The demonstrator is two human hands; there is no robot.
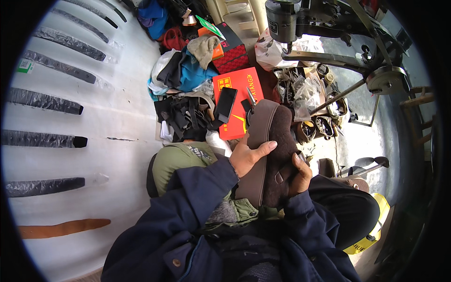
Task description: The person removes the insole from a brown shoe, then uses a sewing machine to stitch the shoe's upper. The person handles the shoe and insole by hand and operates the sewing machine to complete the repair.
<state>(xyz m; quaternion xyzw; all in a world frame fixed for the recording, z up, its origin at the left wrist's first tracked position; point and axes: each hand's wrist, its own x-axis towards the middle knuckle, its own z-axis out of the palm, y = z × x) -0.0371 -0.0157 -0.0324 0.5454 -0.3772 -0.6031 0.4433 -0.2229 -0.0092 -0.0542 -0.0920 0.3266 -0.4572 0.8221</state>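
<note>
Over the lap (223,211): brown piece (270,171)
Left hand (247,157): fingers grasping its smooth side
Right hand (299,178): fingers grasping its furry side
Grip: if either slackens, it could slip

Red box (242,77) is the main carrier, flat lid up, printed in yellow. Directly on the lid: black phone (227,104) screen up, at a slant; small black piece (245,105) right of it; scissors (252,97) further right, blades pointing away from the wearer, handles partly hidden. What the box itself sits on: hidden.

Large white panel (122,115) at left; can't tell if flat or upright. On it: a spaced row of dark straps (44,100), mostly film-wrapped, plus one bare orange-brown strap (66,228) nearest the wearer.
</note>
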